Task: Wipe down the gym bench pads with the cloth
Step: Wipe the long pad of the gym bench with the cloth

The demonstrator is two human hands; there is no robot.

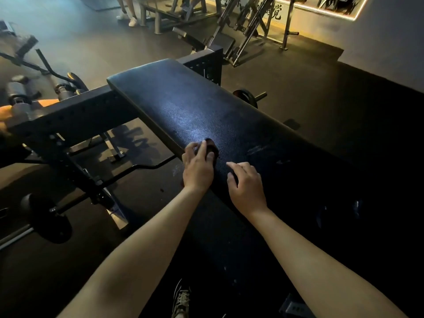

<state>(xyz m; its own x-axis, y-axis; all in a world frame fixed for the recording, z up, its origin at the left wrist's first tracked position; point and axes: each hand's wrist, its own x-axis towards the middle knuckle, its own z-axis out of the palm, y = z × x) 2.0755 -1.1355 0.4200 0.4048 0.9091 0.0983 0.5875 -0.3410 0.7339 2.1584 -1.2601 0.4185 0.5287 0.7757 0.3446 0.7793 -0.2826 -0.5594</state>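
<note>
A long black bench pad (pixel 195 106) runs from the lower middle up to the centre of the view, shiny in the middle. A small dark cloth (pixel 212 148) lies bunched on the pad near its left edge. My left hand (pixel 199 167) is on the cloth, with its fingers curled over it. My right hand (pixel 246 185) rests on the pad just to the right, fingers loosely bent and holding nothing. Faint streaks (pixel 257 149) show on the pad to the right of the cloth.
The black steel rack frame (pixel 68 115) and a barbell with plates (pixel 46 216) stand left of the bench. A weight plate on a peg (pixel 246 95) is to the right. Other machines (pixel 229 24) and a person's legs (pixel 128 12) are at the back. My shoe (pixel 181 299) is below.
</note>
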